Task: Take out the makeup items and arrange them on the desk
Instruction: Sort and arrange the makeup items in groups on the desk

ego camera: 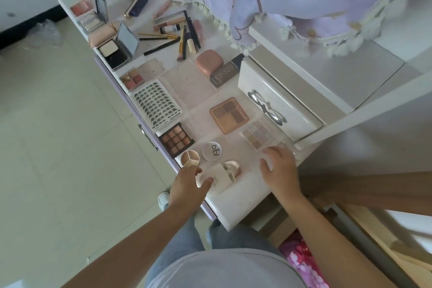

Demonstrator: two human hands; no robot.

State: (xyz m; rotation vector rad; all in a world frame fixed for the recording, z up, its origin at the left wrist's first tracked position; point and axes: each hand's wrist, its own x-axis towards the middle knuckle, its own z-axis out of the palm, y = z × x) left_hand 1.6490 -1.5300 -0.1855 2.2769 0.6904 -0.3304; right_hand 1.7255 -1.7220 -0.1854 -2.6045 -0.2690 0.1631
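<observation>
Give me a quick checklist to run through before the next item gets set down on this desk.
1. Left hand has hold of the white cushion case: ok, fingers curl on its near edge.
2. Case shut before moving: not ok, it lies open.
3. Right hand free: cannot tell, something white shows under the fingers.
4. Bare desk near the hands: ok.
5. Round jar and pale palette out of the way: ok, both apart from the hands.
</observation>
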